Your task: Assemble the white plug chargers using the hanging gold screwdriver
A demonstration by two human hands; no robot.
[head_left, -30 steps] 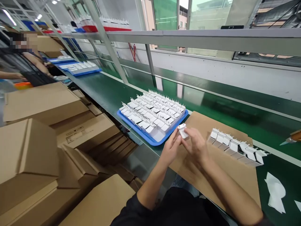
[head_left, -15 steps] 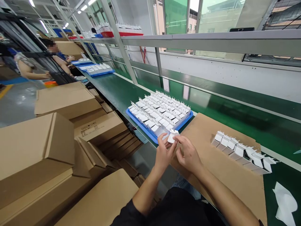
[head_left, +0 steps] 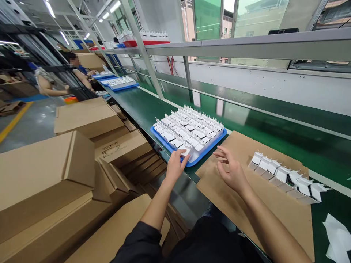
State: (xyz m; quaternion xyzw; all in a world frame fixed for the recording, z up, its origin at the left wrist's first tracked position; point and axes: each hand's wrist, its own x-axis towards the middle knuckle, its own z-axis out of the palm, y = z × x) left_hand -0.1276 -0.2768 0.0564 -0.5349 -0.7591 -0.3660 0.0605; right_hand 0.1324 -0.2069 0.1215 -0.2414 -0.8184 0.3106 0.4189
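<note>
My left hand [head_left: 176, 164] is at the near corner of a blue tray [head_left: 201, 159], its thumb and fingers closed around a white plug adapter [head_left: 187, 149]. Rows of similar white adapters [head_left: 192, 128] with their pins up fill the tray. Over the cardboard sheet [head_left: 257, 212], my right hand [head_left: 231, 170] is empty, fingers apart and slightly curled. To its right stands a single row of white adapters [head_left: 282, 174]; those at the right end lean over.
Brown cartons [head_left: 35, 168] are stacked at the left, close to the green bench [head_left: 131, 102]. A crumpled white sheet [head_left: 338, 235] lies at the lower right. Farther along are more blue trays [head_left: 123, 87] and a seated person [head_left: 82, 75]. A shelf [head_left: 246, 45] runs above.
Both hands held the adapter together in front of the tray. My left hand has carried it left to the tray corner; my right hand has let go and moved right.
</note>
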